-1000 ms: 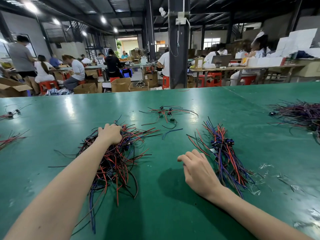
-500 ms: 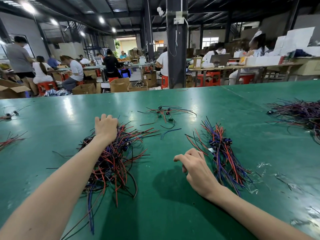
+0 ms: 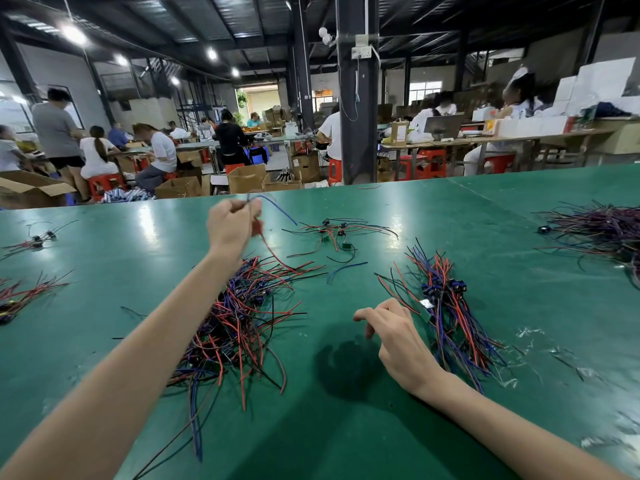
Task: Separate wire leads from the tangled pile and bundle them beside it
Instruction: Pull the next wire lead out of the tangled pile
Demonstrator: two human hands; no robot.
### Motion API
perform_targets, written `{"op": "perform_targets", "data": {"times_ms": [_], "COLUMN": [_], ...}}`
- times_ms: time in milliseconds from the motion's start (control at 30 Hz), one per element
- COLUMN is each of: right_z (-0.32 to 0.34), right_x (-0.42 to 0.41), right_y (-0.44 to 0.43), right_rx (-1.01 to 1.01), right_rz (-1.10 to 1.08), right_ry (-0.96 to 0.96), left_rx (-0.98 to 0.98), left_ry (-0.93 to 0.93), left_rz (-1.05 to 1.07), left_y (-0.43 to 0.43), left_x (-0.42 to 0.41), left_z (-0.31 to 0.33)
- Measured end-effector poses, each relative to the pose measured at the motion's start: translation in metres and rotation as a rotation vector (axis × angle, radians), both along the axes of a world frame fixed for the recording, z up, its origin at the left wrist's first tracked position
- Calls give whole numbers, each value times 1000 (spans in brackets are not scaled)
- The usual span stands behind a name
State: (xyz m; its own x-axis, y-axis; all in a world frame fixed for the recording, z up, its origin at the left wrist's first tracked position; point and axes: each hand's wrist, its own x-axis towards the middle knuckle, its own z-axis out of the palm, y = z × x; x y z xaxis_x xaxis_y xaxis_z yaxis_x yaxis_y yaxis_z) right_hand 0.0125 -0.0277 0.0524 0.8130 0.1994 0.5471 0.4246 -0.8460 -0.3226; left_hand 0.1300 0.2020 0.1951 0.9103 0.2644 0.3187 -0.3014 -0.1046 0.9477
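Pile [image 3: 239, 320] of tangled red, blue and black wire sits on the green table [image 3: 346, 431], partly under my left forearm. I see my left hand [image 3: 231, 227] raised over the pile's far end, blurred, fingers pinching one lead [image 3: 278, 206]: red strand trails down into the pile, blue strand arcs off to the right. Bundle [image 3: 450, 317] lies right of the pile, apart from it. Right hand [image 3: 398, 337] is just beside the bundle, fingers loosely curled, holding nothing. Small cluster [image 3: 332, 233] lies farther back, and a heap [image 3: 602, 230] is at far right.
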Motion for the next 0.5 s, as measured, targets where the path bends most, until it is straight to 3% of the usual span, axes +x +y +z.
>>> {"op": "perform_targets", "data": {"times_ms": [100,233,500], "right_z": [-1,-4,1], "right_x": [1,7,6], "right_y": [-1,-2,-4], "right_rx": [50,112,282], "right_rz": [-15,-43,6], "right_ry": [-8,19,32], "left_rx": [-133,-335,-231], "left_ry": [208,397,422], "left_rz": [-250,-416,-527], "left_y": [-22,-52,-70], "left_x": [-30,-65,-92], "left_z": [-24,-72,-118]}}
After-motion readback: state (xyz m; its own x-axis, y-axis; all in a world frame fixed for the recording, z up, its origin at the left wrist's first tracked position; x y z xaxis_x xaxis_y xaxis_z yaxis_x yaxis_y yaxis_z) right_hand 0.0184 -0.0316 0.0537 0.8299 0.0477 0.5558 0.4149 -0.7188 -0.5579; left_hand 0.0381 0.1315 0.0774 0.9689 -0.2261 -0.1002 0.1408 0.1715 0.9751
